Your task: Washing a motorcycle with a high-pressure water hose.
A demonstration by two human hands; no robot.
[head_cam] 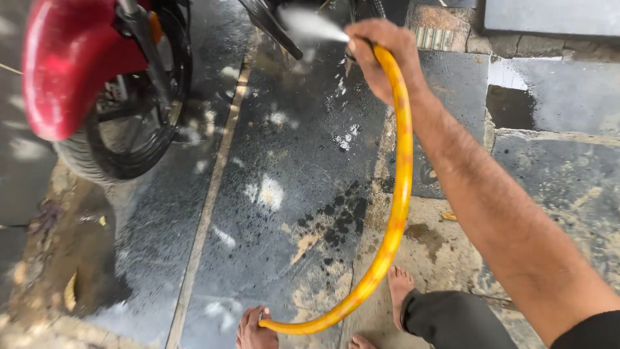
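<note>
1. Right hand wraps the tip of the yellow hose, fingers closed around it; spray jets toward a dark panel, probably motorcycle bodywork.
2. Hose looks flexible, wet and slippery, so best gripped near the nozzle end.
3. Left hand is out of view.
4. Red mudguard sits over the front tyre, on wet stone paving.

Head cam, looks steeply down at wet pavement, close.

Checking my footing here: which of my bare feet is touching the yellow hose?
The foot at the bottom centre: the yellow hose curves down and ends against its toes. The other foot, poking out of the dark trouser leg, stands just right of the hose, apart.
</note>
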